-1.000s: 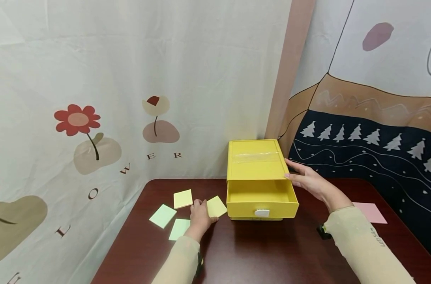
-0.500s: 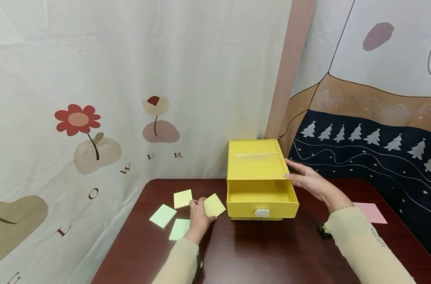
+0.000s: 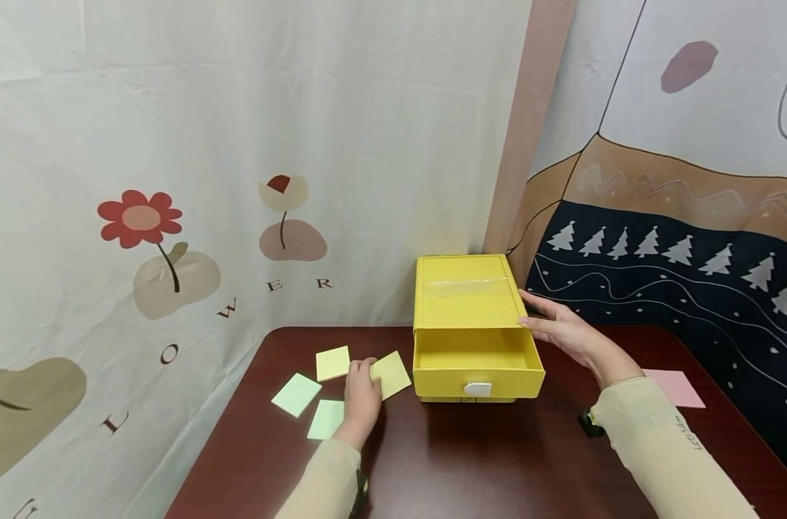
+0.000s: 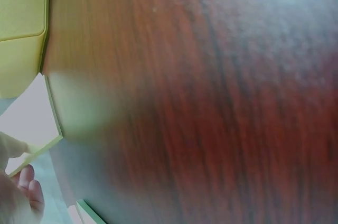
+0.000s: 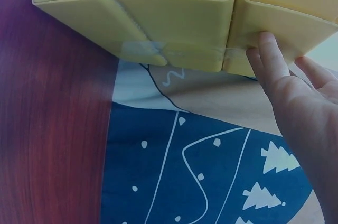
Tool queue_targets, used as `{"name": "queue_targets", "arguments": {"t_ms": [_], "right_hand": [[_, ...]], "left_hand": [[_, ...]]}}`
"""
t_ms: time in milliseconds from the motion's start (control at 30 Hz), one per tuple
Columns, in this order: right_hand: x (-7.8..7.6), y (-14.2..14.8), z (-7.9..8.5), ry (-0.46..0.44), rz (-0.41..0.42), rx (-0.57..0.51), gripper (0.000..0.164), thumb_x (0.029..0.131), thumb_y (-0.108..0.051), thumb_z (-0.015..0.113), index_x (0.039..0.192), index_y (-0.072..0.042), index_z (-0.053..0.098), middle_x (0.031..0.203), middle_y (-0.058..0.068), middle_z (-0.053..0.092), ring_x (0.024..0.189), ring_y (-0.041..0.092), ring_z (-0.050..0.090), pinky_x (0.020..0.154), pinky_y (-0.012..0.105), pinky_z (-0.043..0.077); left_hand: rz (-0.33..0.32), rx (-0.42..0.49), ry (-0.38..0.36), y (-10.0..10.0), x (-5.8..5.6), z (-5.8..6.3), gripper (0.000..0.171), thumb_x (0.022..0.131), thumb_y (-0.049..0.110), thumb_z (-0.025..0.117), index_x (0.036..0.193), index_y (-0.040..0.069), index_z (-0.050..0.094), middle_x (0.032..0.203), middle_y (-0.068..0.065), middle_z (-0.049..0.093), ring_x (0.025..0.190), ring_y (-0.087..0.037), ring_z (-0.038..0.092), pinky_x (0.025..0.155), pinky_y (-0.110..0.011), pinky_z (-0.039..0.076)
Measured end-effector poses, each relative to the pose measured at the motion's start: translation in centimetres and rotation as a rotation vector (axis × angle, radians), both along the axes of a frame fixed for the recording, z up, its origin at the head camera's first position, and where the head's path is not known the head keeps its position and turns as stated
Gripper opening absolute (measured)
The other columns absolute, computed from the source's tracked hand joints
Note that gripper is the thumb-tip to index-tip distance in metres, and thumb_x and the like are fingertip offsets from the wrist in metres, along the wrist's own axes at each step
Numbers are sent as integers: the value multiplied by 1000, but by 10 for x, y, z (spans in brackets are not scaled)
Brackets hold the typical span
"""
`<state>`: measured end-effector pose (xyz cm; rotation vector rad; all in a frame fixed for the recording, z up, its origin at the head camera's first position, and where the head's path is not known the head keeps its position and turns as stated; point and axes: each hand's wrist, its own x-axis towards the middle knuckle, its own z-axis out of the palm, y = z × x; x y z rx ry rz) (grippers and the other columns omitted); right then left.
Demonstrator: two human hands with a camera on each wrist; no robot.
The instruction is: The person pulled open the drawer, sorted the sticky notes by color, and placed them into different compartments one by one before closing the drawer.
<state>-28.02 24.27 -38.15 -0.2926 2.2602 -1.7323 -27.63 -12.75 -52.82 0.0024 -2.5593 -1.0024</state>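
Observation:
My left hand [image 3: 362, 396] pinches a pale yellow sticky note pad [image 3: 392, 375] at its left corner, between thumb and fingers in the left wrist view. That pad is just left of a yellow drawer box [image 3: 468, 288], whose top drawer [image 3: 478, 382] is pulled out and shows a bare inside. On the box's right side rest the extended fingers of my right hand [image 3: 565, 335]. The right wrist view shows these fingers [image 5: 269, 57] against the yellow side wall.
Left of my left hand lie another yellow sticky note pad [image 3: 332, 363] and two light green pads, one farther left [image 3: 296, 394] and one nearer [image 3: 326, 419]. A pink sheet [image 3: 675, 388] lies at the right. A printed curtain [image 3: 367, 144] hangs behind the dark wooden table [image 3: 445, 468].
The yellow pad in my left hand has turned and shifted slightly up and left. My left thumb, seen earlier below the pad, is now hidden in the head view. My right hand stays on the box.

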Motion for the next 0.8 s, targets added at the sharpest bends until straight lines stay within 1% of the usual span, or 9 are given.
{"name": "queue_targets", "arguments": {"t_ms": [100, 200, 400, 533, 600, 800], "right_hand": [[0, 0, 0, -2, -3, 0, 81, 91, -34, 61, 153, -17, 13, 158, 15, 9, 128, 29, 45, 109, 50, 31], [0, -1, 1, 0, -4, 4, 80, 91, -34, 61, 153, -17, 13, 158, 15, 8, 128, 30, 45, 108, 49, 32], [0, -1, 1, 0, -2, 5, 80, 91, -34, 61, 153, -17, 13, 158, 15, 8, 128, 30, 45, 108, 48, 33], [0, 0, 0, 1, 0, 10, 80, 92, -35, 61, 153, -17, 13, 158, 15, 8, 128, 30, 45, 107, 47, 34], [0, 0, 0, 2, 1, 12, 79, 92, -34, 60, 153, -17, 13, 158, 15, 8, 128, 30, 45, 107, 47, 35], [0, 0, 0, 2, -1, 9, 80, 92, -35, 61, 153, -17, 13, 159, 14, 7, 127, 28, 46, 107, 47, 34]], "left_hand": [[3, -14, 35, -2, 1, 2, 32, 84, -1, 65, 115, 1, 62, 105, -14, 56, 95, -30, 59, 81, -42, 51], [5, -24, 71, -4, 2, 2, 28, 84, 0, 66, 112, 2, 64, 102, -13, 58, 90, -29, 61, 79, -42, 51], [0, -63, 153, -7, 3, 2, 15, 83, 3, 69, 98, 6, 65, 91, -8, 59, 80, -23, 61, 71, -39, 51], [-12, -116, 201, -10, 4, 3, 10, 83, 4, 70, 91, 7, 66, 88, -5, 61, 80, -22, 62, 70, -37, 52], [-21, -154, 244, -12, 4, 2, 10, 81, 3, 72, 89, 8, 68, 86, -4, 61, 78, -21, 62, 68, -35, 52], [-57, -287, 414, -17, 5, 1, 15, 76, 1, 76, 84, 12, 71, 81, 1, 60, 75, -18, 60, 63, -30, 52]]}}
